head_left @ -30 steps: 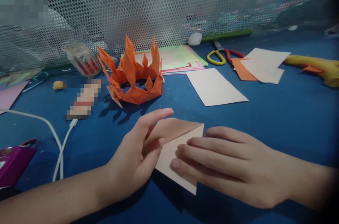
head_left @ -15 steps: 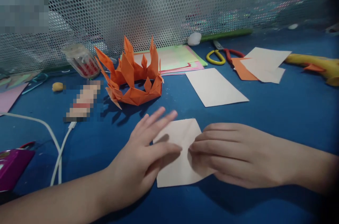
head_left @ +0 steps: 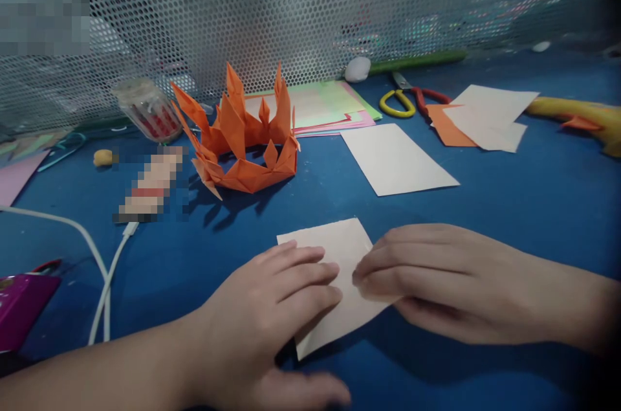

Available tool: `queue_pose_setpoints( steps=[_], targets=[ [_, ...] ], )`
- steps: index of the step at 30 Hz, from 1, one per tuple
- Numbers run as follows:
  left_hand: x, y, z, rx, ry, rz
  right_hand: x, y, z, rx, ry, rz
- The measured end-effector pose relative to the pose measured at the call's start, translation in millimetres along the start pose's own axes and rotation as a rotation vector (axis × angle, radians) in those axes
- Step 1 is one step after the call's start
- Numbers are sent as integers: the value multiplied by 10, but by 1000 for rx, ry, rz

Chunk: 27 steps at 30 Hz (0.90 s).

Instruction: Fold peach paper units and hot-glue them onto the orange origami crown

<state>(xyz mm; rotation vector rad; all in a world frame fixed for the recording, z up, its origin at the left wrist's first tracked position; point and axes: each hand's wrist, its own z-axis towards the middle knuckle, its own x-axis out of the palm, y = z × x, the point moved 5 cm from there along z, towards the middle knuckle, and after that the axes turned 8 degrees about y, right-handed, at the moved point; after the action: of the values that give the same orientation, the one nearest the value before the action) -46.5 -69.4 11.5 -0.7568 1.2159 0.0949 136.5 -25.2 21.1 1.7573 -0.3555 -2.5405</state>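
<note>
While both hands press down, pale paper [head_left: 339,249] lies flat between them — touching.

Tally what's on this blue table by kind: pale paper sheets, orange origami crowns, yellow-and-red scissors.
Pale paper sheets: 4
Orange origami crown: 1
Yellow-and-red scissors: 1
Total: 6
</note>
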Motion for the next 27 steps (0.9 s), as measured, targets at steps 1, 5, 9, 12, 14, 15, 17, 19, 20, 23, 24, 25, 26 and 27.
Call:
queue_pose_setpoints(
  steps=[1, 5, 9, 12, 14, 15, 17, 19, 20, 23, 24, 25, 26, 27],
  targets=[
    [-18, -3, 2, -5, -30, -17, -6, -13, -8, 22, -2, 27],
    [-74, 47, -16, -118, -193, -112, -3, -68, -40, 118, -4, 181],
    [-38, 129, -62, -251, -271, -120, 2, -73, -44, 164, -59, 253],
    [-33, 160, -91, -288, -333, -76, 35, -76, -23, 243, -34, 246],
    [-32, 153, -81, -257, -332, -45, 66, -88, -16, 321, -13, 255],
    [-37, 138, -69, -224, -327, -13, 79, -92, -16, 353, -10, 254],
    [-49, 91, -37, -146, -304, 87, 105, -89, -16, 392, -12, 241],
    [-57, 38, -5, -81, -269, 200, 123, -86, -17, 422, -34, 223],
    [-62, 14, 7, -64, -254, 259, 128, -85, -17, 435, -50, 218],
    [-75, -79, 22, -22, -223, 456, 132, -83, -1, 451, -77, 199],
    [-70, -115, 25, -4, -202, 527, 133, -79, 9, 443, -75, 191],
    [-55, -150, 29, 15, -165, 591, 135, -75, 20, 436, -66, 184],
    [-36, -175, 34, 24, -119, 645, 135, -73, 29, 433, -64, 177],
    [-20, -197, 36, 30, -84, 690, 131, -72, 36, 433, -72, 171]
  ],
)
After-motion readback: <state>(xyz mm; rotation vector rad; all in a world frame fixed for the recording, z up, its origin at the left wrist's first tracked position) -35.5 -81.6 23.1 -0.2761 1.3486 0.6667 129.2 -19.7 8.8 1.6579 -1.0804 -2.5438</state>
